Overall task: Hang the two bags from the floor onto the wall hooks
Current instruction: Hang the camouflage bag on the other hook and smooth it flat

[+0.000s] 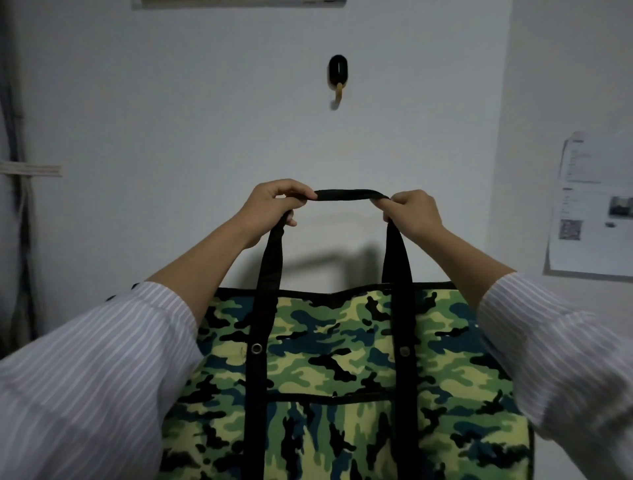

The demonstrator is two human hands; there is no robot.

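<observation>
A large camouflage bag [342,359] with black trim hangs in front of me against the white wall. Its black strap [346,194] is stretched flat between my hands. My left hand [274,205] grips the strap's left bend and my right hand [412,210] grips the right bend. A black wall hook [338,77] with a tan prong sits on the wall directly above the strap, well clear of it. No second bag is in view.
Printed sheets of paper [592,205] are stuck to the side wall on the right. A dark curtain or cable bundle [13,171] runs down the left edge. A white unit [239,2] shows along the top edge.
</observation>
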